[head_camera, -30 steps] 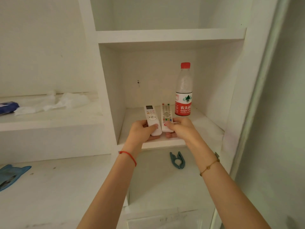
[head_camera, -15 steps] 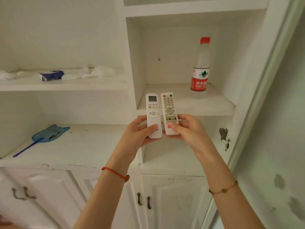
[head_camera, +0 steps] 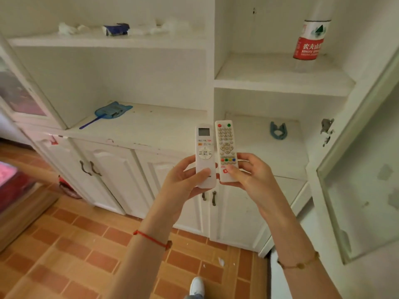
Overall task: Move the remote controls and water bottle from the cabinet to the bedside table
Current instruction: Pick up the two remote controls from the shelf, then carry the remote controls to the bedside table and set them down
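Left hand: the left hand (head_camera: pixel 183 180) is closed around the lower end of a slim white remote control with a small grey screen (head_camera: pixel 204 155), thumb pressed across its front.
Right hand: the right hand (head_camera: pixel 246 172) is closed on the lower end of a white remote control with many small buttons and a row of coloured keys (head_camera: pixel 226 151), thumb on its face.
Remotes: both stand upright, side by side and touching, in front of the white cabinet (head_camera: pixel 151 130).
Bottle: a clear plastic water bottle with a red and white label (head_camera: pixel 309 43) stands on the cabinet shelf above and to the right of the hands, well apart; its top is cut off by the frame edge.
Below the bottle: a blue clip (head_camera: pixel 278 131) lies on the lower shelf, just beyond the right hand.
Left of the hands: a blue fly swatter (head_camera: pixel 108 113) lies on the counter.
Floor: orange brick-pattern tiles (head_camera: pixel 75 244) lie beneath the forearms.
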`<state>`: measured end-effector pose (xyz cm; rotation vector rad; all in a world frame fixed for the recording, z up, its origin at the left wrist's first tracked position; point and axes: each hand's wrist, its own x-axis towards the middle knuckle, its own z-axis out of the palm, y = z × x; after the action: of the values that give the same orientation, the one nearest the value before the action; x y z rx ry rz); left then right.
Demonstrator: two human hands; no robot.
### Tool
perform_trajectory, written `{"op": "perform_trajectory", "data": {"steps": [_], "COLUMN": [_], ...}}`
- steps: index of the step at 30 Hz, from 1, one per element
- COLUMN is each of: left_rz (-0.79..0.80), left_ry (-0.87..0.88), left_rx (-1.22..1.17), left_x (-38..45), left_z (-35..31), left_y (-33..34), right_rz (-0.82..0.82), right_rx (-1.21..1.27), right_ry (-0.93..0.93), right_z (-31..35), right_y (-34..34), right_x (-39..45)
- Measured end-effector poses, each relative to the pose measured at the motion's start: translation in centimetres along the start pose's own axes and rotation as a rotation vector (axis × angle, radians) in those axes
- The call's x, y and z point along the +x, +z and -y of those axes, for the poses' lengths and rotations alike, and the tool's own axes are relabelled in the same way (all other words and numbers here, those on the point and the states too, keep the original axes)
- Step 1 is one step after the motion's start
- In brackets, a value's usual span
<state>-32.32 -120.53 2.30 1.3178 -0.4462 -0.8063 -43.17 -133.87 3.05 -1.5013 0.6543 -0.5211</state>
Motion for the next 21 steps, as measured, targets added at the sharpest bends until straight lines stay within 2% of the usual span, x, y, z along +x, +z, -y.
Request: {"op": "perform_trajectory", "data": {"steps": [21], "left_rz": [-0.283], "left_ry": [-0.109], "left_rx": [-0.163], "left_x": [-10.9], "left_z": [5.4], "left_y": [-8.2], "right_rz": [0.319], "right_rx": [-0.059], "right_ry": [0.175], "right_z": [-6.4], "right_y": [9.4], "right_x": [-5.6]}}
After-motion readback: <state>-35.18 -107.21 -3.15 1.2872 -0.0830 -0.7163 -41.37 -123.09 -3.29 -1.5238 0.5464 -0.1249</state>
